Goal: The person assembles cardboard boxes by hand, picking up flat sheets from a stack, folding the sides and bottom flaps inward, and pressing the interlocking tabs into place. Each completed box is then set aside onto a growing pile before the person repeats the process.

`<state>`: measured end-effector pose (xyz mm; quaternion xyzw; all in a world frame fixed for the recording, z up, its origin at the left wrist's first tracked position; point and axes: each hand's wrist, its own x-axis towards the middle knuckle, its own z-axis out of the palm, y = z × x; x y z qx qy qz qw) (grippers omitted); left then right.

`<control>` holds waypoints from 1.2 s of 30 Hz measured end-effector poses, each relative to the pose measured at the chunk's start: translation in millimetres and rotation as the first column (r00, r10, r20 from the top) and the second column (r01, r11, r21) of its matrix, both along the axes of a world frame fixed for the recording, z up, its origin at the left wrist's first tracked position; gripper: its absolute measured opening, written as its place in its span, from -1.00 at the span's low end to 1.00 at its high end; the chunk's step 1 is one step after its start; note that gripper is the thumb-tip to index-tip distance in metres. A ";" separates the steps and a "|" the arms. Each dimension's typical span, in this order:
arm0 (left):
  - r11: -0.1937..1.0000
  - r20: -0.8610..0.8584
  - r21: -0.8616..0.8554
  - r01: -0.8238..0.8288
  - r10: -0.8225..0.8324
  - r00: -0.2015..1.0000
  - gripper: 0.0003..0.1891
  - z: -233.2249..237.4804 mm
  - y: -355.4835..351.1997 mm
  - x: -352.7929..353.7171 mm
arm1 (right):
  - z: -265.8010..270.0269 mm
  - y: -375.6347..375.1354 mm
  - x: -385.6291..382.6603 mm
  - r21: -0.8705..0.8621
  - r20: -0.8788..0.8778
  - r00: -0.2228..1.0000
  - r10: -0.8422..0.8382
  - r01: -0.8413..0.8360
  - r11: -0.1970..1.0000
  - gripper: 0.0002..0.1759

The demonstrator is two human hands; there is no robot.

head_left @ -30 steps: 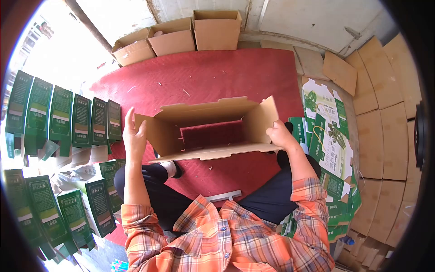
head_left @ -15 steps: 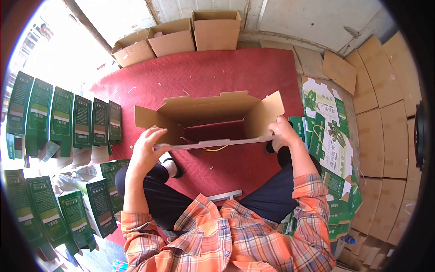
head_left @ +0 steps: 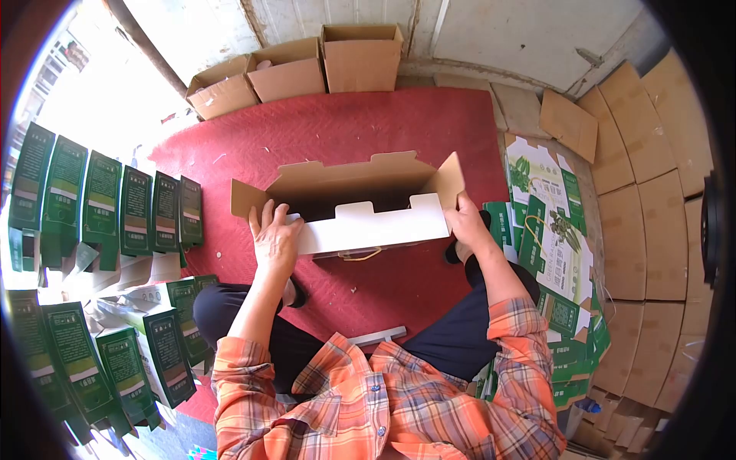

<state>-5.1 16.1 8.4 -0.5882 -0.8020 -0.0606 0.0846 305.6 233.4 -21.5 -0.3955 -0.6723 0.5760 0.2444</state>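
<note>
An open cardboard box [head_left: 349, 180] with brown inner walls is held above the red mat between my knees. Its near white flap [head_left: 376, 227], with tabs along the edge, is folded inward over part of the opening. My left hand [head_left: 274, 239] grips the left near corner, its fingers over the edge and thumb by the flap's end. At the right near corner, my right hand [head_left: 468, 222] holds the edge by the raised side flap [head_left: 451, 178]. A yellow cord handle [head_left: 362, 254] shows on the near face. The box's bottom is hidden.
Green boxes [head_left: 100, 201] stand in rows on the left. Flattened green-and-white cartons [head_left: 563, 261] are piled at right, beside stacked brown cartons [head_left: 621, 238]. Three open brown boxes [head_left: 360, 65] line the back wall. A pale bar [head_left: 377, 335] lies between my legs on the red mat [head_left: 222, 153].
The near flap has swung inward, so its white face now shows. My left hand has shifted right along the box edge. My right hand has moved slightly left.
</note>
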 end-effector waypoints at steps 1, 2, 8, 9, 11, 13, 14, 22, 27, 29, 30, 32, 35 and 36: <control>1.000 -0.002 0.004 0.003 -0.003 1.000 -0.73 1.2 1.7 -1.0 | 3.3 -1.6 -3.8 0.004 -0.002 1.000 -0.003 0.003 1.000 -0.41; 1.000 0.009 -0.012 -0.008 0.008 1.000 -0.72 1.9 2.9 -1.3 | 5.0 -5.8 -8.3 0.269 0.058 0.998 0.014 -0.029 0.963 -0.37; 0.992 -0.157 0.120 -0.034 0.053 0.986 -0.59 0.0 3.7 2.3 | 32.6 -24.3 -26.9 0.525 0.492 0.870 -0.004 -0.294 0.799 -0.36; 0.974 -0.244 0.226 -0.017 0.074 0.967 -0.52 -0.2 3.1 2.4 | 32.3 -20.9 -27.4 0.551 0.494 0.869 -0.019 -0.296 0.781 -0.38; 0.975 -0.360 0.222 -0.024 0.105 0.927 -0.39 -0.6 -2.7 2.3 | 31.5 -16.2 -33.6 0.577 0.493 0.869 -0.032 -0.299 0.760 -0.39; 0.904 -0.189 0.428 -0.009 0.100 0.977 -0.27 -2.7 -5.5 4.3 | 32.1 -12.2 -38.7 0.543 0.519 0.850 -0.091 -0.246 0.803 -0.32; 0.891 -0.122 0.453 0.022 0.037 0.992 -0.07 -1.0 -8.5 1.8 | 33.3 -12.0 -40.8 0.543 0.520 0.850 -0.091 -0.246 0.803 -0.32; 0.850 0.445 0.524 -0.060 -0.213 0.870 -0.01 -10.9 -8.8 7.5 | 37.2 -8.4 -52.0 0.511 0.549 0.826 -0.124 -0.214 0.833 -0.16; 0.979 0.474 0.196 -0.055 -0.046 0.879 -0.15 -17.8 -1.8 -5.5 | 31.0 -8.5 -53.3 0.534 0.457 0.874 -0.166 -0.120 0.837 -0.07; 0.953 0.525 0.287 -0.092 -0.077 0.847 -0.14 -11.2 4.5 -3.0 | 36.2 -9.5 -53.1 0.555 0.371 0.906 -0.203 -0.041 0.831 -0.04; 0.932 0.643 0.293 -0.214 -0.027 0.765 -0.15 -7.9 5.5 0.1 | 40.6 -8.2 -52.3 0.512 0.395 0.901 -0.179 -0.054 0.857 -0.03; 0.901 0.743 0.278 -0.333 0.018 0.669 -0.18 4.9 9.0 2.2 | 44.9 -5.0 -52.4 0.470 0.417 0.895 -0.157 -0.065 0.880 -0.03; 0.915 0.728 0.306 -0.265 -0.045 0.684 -0.22 5.2 13.0 -9.3 | 37.3 -1.1 -50.9 0.506 0.439 0.890 -0.122 -0.133 0.852 -0.10; 0.916 0.761 0.295 -0.271 -0.054 0.647 -0.31 5.9 12.8 -11.6 | 29.0 1.6 -49.6 0.564 0.406 0.908 -0.105 -0.158 0.811 -0.13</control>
